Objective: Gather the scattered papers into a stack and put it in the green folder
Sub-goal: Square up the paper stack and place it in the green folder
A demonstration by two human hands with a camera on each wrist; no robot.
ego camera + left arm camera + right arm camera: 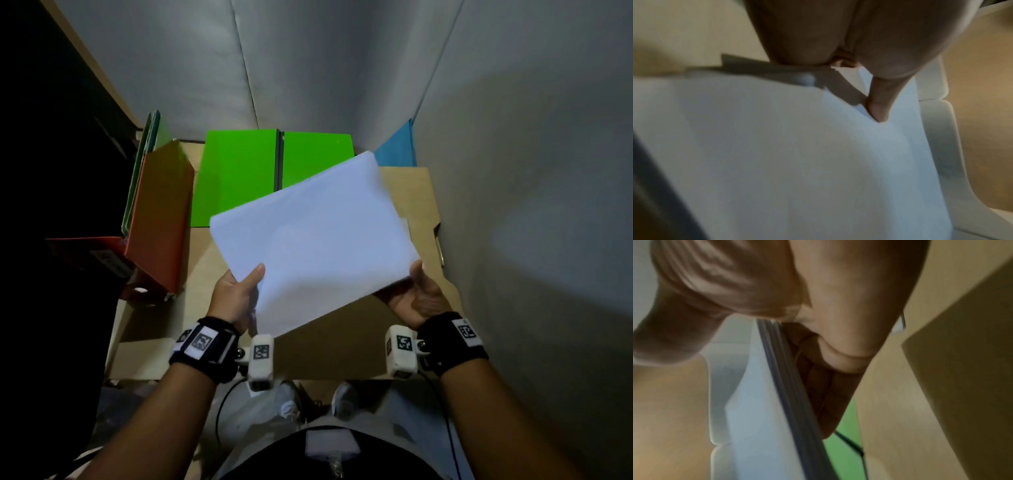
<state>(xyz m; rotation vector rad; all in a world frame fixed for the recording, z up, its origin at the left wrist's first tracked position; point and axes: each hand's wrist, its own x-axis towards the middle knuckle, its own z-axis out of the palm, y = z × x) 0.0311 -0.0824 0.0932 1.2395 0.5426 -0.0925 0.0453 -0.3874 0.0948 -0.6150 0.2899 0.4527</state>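
A stack of white papers (313, 240) is held in the air above the wooden desk, tilted, its far corner over the open green folder (239, 178). My left hand (239, 291) grips the stack's near left edge, thumb on top. My right hand (419, 291) grips the near right edge, fingers underneath. In the left wrist view the thumb presses on the white papers (797, 154). The right wrist view shows the edge of the paper stack (785, 386) pinched between thumb and fingers, with the green folder (846, 456) below.
An orange binder (161, 219) leans at the left with green folders behind it. A blue folder (397, 147) stands at the back right. A brown clipboard (414, 205) lies under the stack's right side. Grey partition walls enclose the desk (205, 342).
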